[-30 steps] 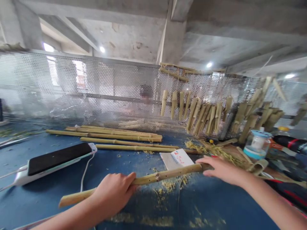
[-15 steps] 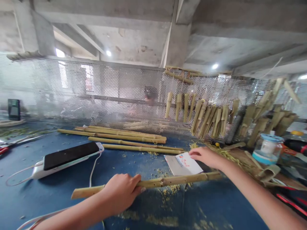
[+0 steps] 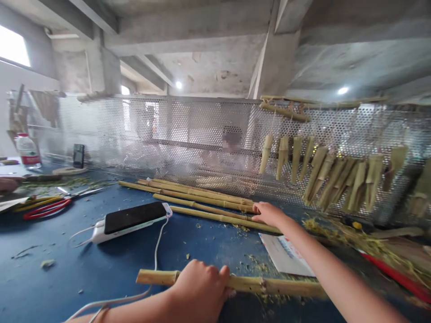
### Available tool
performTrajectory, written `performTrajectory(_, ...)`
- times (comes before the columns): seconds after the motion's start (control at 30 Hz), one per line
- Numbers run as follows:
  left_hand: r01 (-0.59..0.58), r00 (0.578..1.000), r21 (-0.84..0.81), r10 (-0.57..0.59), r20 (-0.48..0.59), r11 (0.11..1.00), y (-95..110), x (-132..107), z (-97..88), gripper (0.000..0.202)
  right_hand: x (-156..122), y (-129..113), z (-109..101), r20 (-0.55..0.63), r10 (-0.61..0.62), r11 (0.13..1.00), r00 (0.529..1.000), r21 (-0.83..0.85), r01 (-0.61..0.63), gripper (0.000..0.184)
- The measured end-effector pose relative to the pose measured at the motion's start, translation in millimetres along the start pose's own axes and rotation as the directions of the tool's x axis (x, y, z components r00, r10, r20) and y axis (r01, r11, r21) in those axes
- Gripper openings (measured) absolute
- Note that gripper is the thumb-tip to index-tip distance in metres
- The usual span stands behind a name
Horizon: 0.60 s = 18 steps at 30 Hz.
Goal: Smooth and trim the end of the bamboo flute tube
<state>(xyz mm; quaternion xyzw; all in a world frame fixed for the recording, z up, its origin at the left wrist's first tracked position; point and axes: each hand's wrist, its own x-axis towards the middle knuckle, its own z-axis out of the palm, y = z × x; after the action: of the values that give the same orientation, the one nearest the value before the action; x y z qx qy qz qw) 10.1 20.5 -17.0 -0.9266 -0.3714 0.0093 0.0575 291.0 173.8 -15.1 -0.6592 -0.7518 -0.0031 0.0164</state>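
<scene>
A bare concrete ceiling (image 3: 188,22) spanned the room, crossed by heavy beams and patched with stains and chipped spots. A squared concrete pillar (image 3: 278,58) dropped from it toward a perforated metal screen (image 3: 188,121), which ran across the far side of a blue-topped workbench (image 3: 57,287). Two round ceiling lights (image 3: 178,84) (image 3: 342,90) glowed overhead. At the far left, a bright window (image 3: 11,47) sat high in a pale wall (image 3: 20,107), and daylight also showed through the screen's small holes. Behind the screen stood a person (image 3: 231,148), too blurred to make out clearly. The floor was hidden from view.
</scene>
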Motion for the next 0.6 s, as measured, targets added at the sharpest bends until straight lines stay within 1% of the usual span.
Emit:
performTrajectory(0.1,-0.008,1.000,0.001,0.008,-0.003,1.000,0,1,1.1,0.034,10,0,5,0.071,-0.002,1.000,0.998,-0.011,0.003,0.029)
performTrajectory(0.17,-0.019,1.000,0.001,0.019,-0.009,1.000,0,2,2.1,0.033,17,0,6,0.069,0.018,1.000,0.997,-0.024,-0.017,0.029)
performTrajectory(0.27,-0.032,0.999,0.002,0.032,-0.009,0.999,-1,3,4.0,0.031,25,-1,6,-0.037,0.055,0.997,0.998,-0.051,-0.057,0.029)
performTrajectory(0.37,-0.035,0.999,-0.006,0.035,-0.010,0.999,-2,6,6.9,0.031,33,-4,7,-0.140,0.066,0.995,0.988,-0.068,-0.076,0.030)
performTrajectory(0.47,-0.015,1.000,-0.024,0.014,-0.011,1.000,-2,8,10.5,0.030,41,-8,9,-0.178,0.087,0.992,0.980,-0.080,-0.103,0.030)
performTrajectory(0.6,-0.009,0.999,-0.037,0.010,0.031,0.999,-4,13,14.2,0.033,52,-9,12,-0.215,0.102,0.989,0.971,-0.087,-0.123,0.028)
